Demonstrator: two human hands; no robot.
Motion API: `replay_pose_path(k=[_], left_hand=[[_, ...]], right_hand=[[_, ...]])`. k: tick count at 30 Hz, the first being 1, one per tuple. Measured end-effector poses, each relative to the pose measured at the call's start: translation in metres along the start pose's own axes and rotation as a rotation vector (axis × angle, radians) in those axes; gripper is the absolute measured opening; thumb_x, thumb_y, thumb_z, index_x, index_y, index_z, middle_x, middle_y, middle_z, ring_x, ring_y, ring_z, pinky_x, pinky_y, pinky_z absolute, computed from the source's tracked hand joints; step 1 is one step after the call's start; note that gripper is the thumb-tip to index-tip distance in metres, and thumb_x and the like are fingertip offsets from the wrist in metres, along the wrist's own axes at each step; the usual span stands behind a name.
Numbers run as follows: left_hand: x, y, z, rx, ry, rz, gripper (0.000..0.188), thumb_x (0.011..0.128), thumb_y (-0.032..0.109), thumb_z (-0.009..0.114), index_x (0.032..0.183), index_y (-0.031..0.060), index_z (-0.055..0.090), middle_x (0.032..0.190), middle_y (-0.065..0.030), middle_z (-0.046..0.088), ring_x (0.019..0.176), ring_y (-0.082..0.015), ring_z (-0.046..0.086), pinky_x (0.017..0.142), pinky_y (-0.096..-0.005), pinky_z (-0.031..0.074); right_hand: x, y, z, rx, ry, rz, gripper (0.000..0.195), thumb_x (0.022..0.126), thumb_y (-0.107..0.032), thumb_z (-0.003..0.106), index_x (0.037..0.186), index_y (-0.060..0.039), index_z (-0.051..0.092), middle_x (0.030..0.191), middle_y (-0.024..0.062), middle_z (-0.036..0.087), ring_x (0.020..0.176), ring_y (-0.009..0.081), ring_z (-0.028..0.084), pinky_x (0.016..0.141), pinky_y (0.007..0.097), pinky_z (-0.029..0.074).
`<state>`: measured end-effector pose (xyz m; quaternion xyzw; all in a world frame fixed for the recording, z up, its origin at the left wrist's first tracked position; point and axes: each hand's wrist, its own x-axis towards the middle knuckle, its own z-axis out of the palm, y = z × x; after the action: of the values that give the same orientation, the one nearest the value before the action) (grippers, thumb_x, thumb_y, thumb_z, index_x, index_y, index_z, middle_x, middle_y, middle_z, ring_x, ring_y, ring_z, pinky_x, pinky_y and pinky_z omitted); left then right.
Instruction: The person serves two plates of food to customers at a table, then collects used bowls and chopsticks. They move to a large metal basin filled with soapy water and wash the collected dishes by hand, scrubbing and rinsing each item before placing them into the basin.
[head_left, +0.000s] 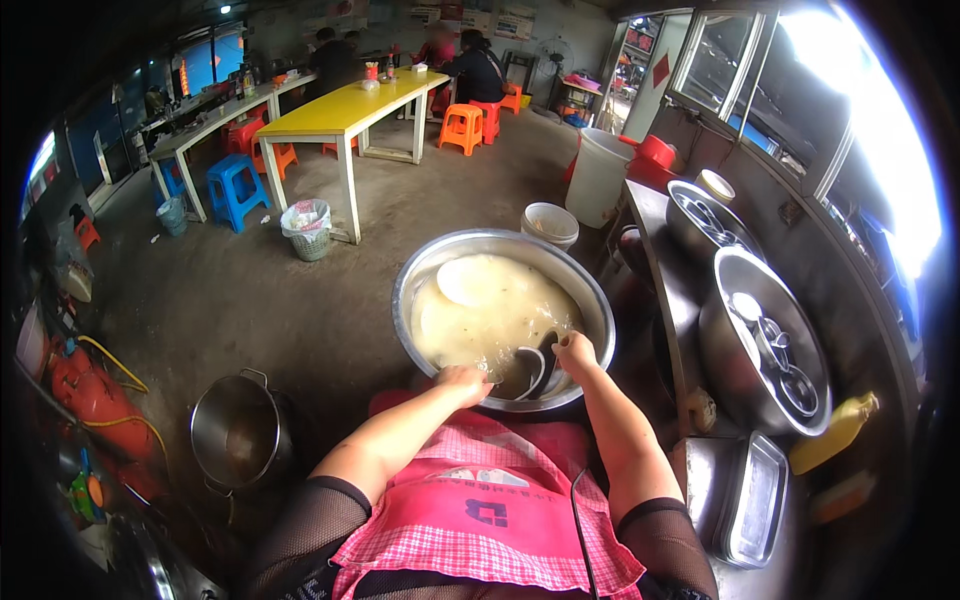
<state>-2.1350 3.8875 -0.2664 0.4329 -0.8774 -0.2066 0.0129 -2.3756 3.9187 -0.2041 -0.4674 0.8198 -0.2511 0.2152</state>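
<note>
A large metal basin (504, 238) of cloudy, yellowish water stands in front of me. At its near right side, my right hand (576, 354) pinches the edge of a dark bowl (552, 358). A curved pale rim shows beside that bowl, partly under water. My left hand (465, 384) is at the near left part of the basin, its fingers curled at the water. Whether those fingers grip a dish is hidden. Towards the far left of the basin, a white dish (459, 282) lies partly in the water.
Metal basins of dishes (716, 337) and stacked metal trays (757, 501) line the right side. A white bucket (550, 225) stands behind the washing basin. At left are a large pot (236, 431) and a red gas cylinder (101, 401). People sit beyond the yellow table (341, 107).
</note>
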Motion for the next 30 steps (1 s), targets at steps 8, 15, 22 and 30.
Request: replay_pose_path(k=[8, 15, 22, 30], left_hand=[[0.010, 0.005, 0.001, -0.017, -0.164, -0.028, 0.034, 0.086, 0.045, 0.053, 0.097, 0.0170, 0.069, 0.101, -0.0058, 0.067, 0.097, -0.0274, 0.061, 0.083, -0.0393, 0.048], [0.052, -0.003, 0.021, 0.083, -0.320, 0.049, 0.038, 0.081, 0.041, 0.058, 0.101, 0.0112, 0.069, 0.105, -0.0108, 0.066, 0.098, -0.0290, 0.062, 0.083, -0.0407, 0.048], [0.078, -0.009, 0.023, 0.311, -0.582, 0.027, 0.046, 0.072, 0.033, 0.063, 0.114, 0.0130, 0.064, 0.120, -0.0082, 0.060, 0.111, -0.0260, 0.055, 0.092, -0.0411, 0.045], [0.155, -0.043, 0.082, 0.438, -0.767, -0.118, 0.045, 0.074, 0.030, 0.067, 0.118, 0.0219, 0.062, 0.129, -0.0013, 0.054, 0.120, -0.0220, 0.047, 0.092, -0.0441, 0.043]], right_hand=[[0.004, 0.021, 0.000, -0.235, 0.289, -0.356, 0.014, 0.070, -0.012, 0.062, 0.078, -0.0050, 0.053, 0.075, 0.0185, 0.062, 0.077, 0.0371, 0.062, 0.070, 0.0437, 0.048], [0.041, 0.062, 0.034, -0.323, 0.157, -0.302, 0.025, 0.067, -0.012, 0.063, 0.089, -0.0026, 0.056, 0.086, 0.0217, 0.064, 0.087, 0.0382, 0.061, 0.078, 0.0444, 0.049], [0.086, 0.077, 0.070, -0.514, -0.076, -0.150, 0.030, 0.072, -0.011, 0.060, 0.100, -0.0003, 0.053, 0.092, 0.0221, 0.065, 0.091, 0.0369, 0.063, 0.082, 0.0417, 0.050], [0.135, 0.064, 0.091, -0.547, -0.229, -0.027, 0.060, 0.075, -0.013, 0.066, 0.123, 0.0067, 0.037, 0.105, 0.0253, 0.061, 0.100, 0.0378, 0.060, 0.089, 0.0403, 0.048]])
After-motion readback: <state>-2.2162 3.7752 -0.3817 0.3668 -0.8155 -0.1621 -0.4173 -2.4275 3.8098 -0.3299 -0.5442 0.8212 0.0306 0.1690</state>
